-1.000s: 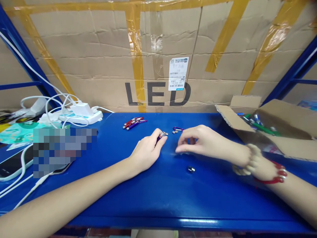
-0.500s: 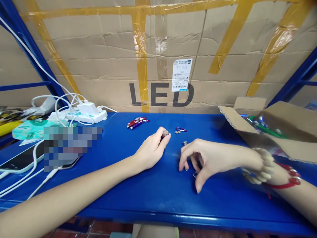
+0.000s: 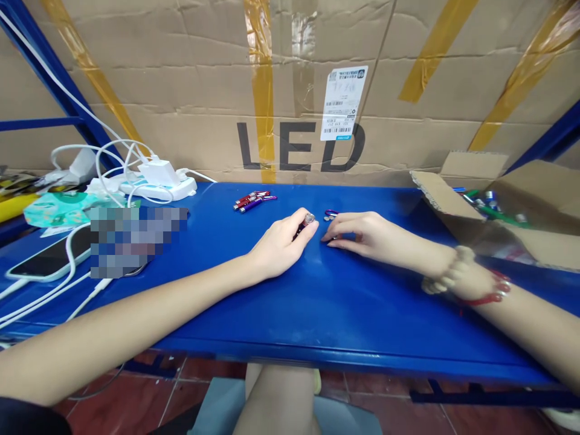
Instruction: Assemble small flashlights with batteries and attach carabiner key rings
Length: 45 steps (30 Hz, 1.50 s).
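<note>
Between the thumb and curled forefinger of the left hand [image 3: 278, 244], the grip is closed on a small silver-ended piece [image 3: 310, 218], its tip poking out toward the right; the rest is hidden by the fingers. Just across from it, the right hand [image 3: 362, 232] hovers low or rests at the tabletop [image 3: 317, 314], fingers bent and thumb close beneath them; I cannot tell whether this grip holds anything. Beside its fingertips lie a purple clip [image 3: 330, 212] and small silver discs [image 3: 328, 218]. A pale beaded bracelet [image 3: 453, 269] and a red cord bracelet [image 3: 493, 290] circle the right wrist.

Farther back, left of centre, red and purple pen-like pieces [image 3: 254, 200] lie bunched together. On the right, an open carton [image 3: 553, 244] holds green, blue and silver items [image 3: 493, 208]. On the left are a white power strip [image 3: 181, 192] with tangled cables, a mint-green packet [image 3: 58, 209] and a phone [image 3: 54, 260].

Behind everything, a cardboard panel [image 3: 181, 109] reads "LED" in large black capitals. A white label [image 3: 344, 103] overlaps the D; it carries a square code, barcodes and a blue strip, its lettering too fine to read.
</note>
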Available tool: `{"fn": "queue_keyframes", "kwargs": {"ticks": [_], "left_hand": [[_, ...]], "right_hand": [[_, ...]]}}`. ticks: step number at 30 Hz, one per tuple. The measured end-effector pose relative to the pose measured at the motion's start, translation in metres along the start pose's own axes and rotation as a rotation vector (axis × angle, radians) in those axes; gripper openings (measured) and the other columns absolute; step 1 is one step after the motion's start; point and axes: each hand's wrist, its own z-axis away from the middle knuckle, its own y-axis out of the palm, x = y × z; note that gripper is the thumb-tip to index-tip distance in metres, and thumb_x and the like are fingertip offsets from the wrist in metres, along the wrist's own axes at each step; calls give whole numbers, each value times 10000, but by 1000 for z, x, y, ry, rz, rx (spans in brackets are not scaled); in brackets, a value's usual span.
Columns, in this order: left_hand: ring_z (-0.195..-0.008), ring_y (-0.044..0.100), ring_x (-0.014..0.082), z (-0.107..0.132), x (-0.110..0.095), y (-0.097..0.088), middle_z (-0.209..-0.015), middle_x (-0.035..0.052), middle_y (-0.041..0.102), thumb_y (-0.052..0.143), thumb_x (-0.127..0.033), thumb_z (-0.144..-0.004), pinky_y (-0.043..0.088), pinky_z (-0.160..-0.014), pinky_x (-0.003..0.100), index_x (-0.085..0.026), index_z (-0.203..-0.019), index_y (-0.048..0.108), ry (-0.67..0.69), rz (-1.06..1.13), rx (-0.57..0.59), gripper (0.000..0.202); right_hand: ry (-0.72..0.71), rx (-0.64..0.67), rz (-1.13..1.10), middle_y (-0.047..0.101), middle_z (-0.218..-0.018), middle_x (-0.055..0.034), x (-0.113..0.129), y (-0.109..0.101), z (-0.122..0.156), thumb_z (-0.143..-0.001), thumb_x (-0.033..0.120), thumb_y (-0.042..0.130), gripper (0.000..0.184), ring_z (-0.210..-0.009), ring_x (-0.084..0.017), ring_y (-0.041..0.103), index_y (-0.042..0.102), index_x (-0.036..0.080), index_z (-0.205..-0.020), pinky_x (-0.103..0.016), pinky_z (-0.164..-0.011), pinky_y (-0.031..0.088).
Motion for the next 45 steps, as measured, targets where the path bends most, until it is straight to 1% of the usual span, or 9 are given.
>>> {"fn": "queue_keyframes", "kwargs": {"ticks": [3,5,10,23,26,33,38,45], "left_hand": [[-596,473,121,0,0,0,-652,-31,514,334,-304,-921,362,-633,243,-197,-712,405,-10,1,2,245],[-599,476,119,0,1,0,-653,-32,516,330,-311,-922,369,-634,240,-196,-719,408,-8,6,0,246],[-609,476,119,0,1,0,-654,-28,515,332,-317,-920,378,-636,236,-192,-720,412,-5,-4,9,249],[-621,470,110,-1,1,3,-651,-28,509,352,-281,-918,368,-661,238,-182,-713,418,-6,-19,11,237],[-613,467,110,-1,1,2,-648,-27,511,352,-283,-917,367,-651,237,-182,-709,420,-5,-27,12,242],[-601,477,113,0,1,2,-634,-26,516,351,-309,-914,374,-633,229,-185,-719,428,13,-15,16,244],[-591,467,106,0,2,3,-636,-25,506,354,-298,-914,377,-628,220,-185,-716,415,38,3,5,236],[-604,474,108,0,3,2,-642,-22,507,335,-289,-921,382,-659,227,-185,-709,412,56,20,-1,249]], "right_hand": [[13,-7,45,628,-937,-77,0,1,0,-863,229,470,194,-861,-171,587,643,166,-923,-297,-794,466],[37,-9,74,631,-941,-84,1,1,0,-859,210,469,201,-883,-179,588,645,154,-937,-307,-821,462],[82,-16,116,639,-969,-79,3,1,0,-861,189,458,214,-926,-184,588,643,166,-964,-327,-871,448],[77,-45,130,632,-944,-80,2,4,2,-857,201,468,225,-862,-179,591,639,160,-997,-299,-798,464],[83,-47,121,636,-944,-78,3,4,1,-849,203,478,218,-857,-179,596,644,165,-985,-301,-798,467],[64,-58,107,636,-995,-60,1,6,3,-852,211,471,233,-915,-177,589,640,182,-1010,-300,-830,459],[90,-104,106,641,-969,-69,2,8,3,-836,222,497,232,-894,-185,597,646,173,-1007,-303,-817,462],[130,-89,90,644,-931,-70,5,8,2,-841,247,508,224,-833,-168,608,650,160,-990,-277,-773,468]]}}
